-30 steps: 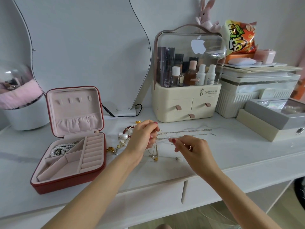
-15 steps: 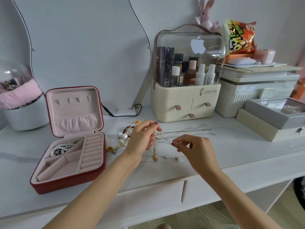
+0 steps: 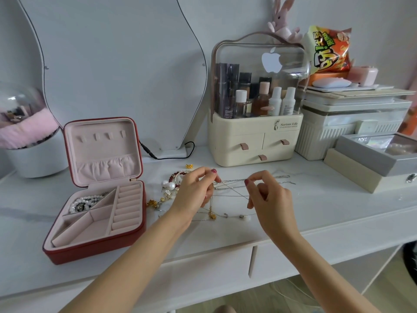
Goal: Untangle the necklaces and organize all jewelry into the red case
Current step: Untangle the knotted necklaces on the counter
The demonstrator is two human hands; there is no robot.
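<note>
The red case (image 3: 94,254) lies open at the left of the white dresser, a pearl necklace (image 3: 84,201) in its back left compartment. In the middle, thin silver and gold chains (image 3: 232,190) are stretched in a web between my hands. My left hand (image 3: 194,190) pinches the chains at their left end, and my right hand (image 3: 268,195) pinches a strand at the right. Both hands hover just above the top. A gold pendant (image 3: 212,216) hangs low from the tangle. Pearls, a red bead bracelet (image 3: 177,176) and gold pieces (image 3: 153,203) lie left of my left hand.
A cream cosmetics organiser (image 3: 255,141) stands behind the chains. Grey and beige boxes (image 3: 370,163) sit at the right, a white storage bin (image 3: 352,127) behind them. A curved mirror (image 3: 112,64) with a black cable (image 3: 171,154) stands at the back, a white tub (image 3: 36,159) far left.
My right hand has moved up and to the right, away from my left hand. The chains now spread wider between them, and the strands show as a web.
</note>
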